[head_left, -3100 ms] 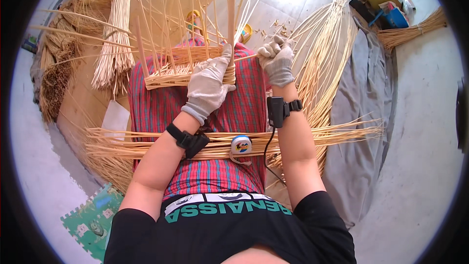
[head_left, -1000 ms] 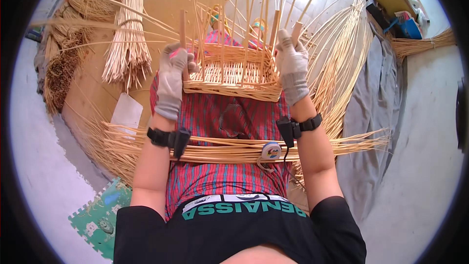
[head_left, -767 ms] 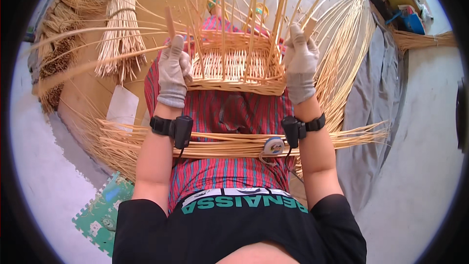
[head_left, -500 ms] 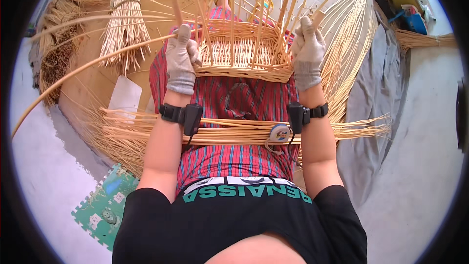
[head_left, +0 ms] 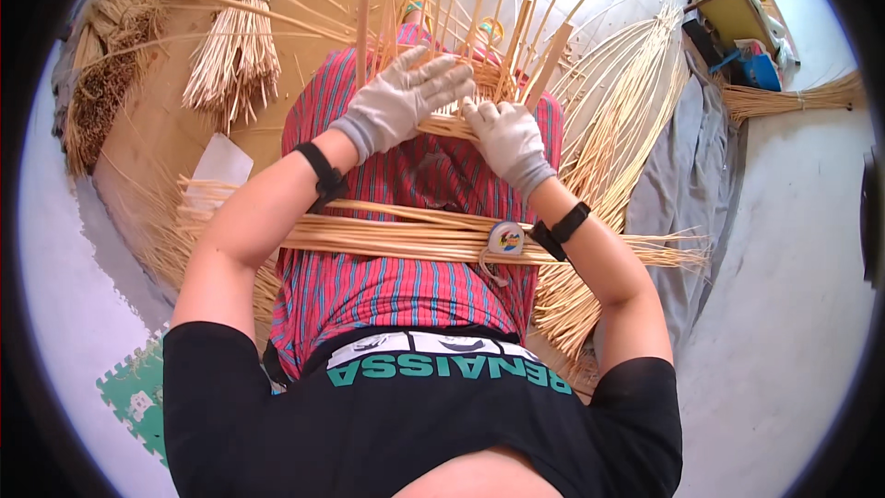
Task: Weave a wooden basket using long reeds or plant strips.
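Note:
A half-woven wicker basket (head_left: 447,126) rests at my knees, with upright stakes rising from its sides. My left hand (head_left: 406,100), in a pale work glove, lies flat over the basket's left part with fingers stretched out. It hides much of the weave. My gloved right hand (head_left: 505,138) has its fingers curled over the near rim, their tips close to my left fingers. A flat wooden slat (head_left: 363,28) stands at the left side of the basket, and another wooden slat (head_left: 551,63) leans at the right.
Across my lap lies a bundle of rods (head_left: 387,238) with a round tape measure (head_left: 506,238) on it. A tied bundle of canes (head_left: 238,46) is at far left. Long loose canes (head_left: 627,129) spread along the right, beside a grey cloth (head_left: 668,194).
Both hands have left the basket's outer sides and come together over its near part. My left hand has opened. The thick cane that curved out to the lower left no longer shows there.

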Tool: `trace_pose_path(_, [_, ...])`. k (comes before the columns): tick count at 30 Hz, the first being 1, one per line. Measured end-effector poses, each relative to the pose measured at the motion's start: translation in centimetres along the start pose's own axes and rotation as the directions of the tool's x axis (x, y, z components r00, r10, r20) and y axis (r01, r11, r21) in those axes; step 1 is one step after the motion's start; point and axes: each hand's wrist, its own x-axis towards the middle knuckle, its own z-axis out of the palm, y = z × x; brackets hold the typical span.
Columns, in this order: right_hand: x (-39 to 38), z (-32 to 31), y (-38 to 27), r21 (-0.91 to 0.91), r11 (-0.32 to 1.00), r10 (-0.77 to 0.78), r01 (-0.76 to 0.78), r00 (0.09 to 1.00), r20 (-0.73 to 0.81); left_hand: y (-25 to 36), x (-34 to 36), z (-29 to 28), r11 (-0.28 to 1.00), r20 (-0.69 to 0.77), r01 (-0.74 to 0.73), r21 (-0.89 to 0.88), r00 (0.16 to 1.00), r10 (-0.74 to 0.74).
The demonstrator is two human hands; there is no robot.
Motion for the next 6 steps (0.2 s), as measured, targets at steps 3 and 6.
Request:
trace_pose_path(3, [-0.3, 0.7, 0.0, -0.005, 1.000, -0.014, 0.014, 0.994, 0.104, 0.0, 0.2, 1.1, 0.998, -0.005, 0.032, 0.057, 0.999, -0.031])
trace_pose_path(6, [0.0, 1.1, -0.2, 0.025, 1.000, -0.002, -0.002, 0.990, 0.141, 0.0, 0.1, 1.9, 0.988, 0.102, 0.070, 0.138, 0.991, -0.085])
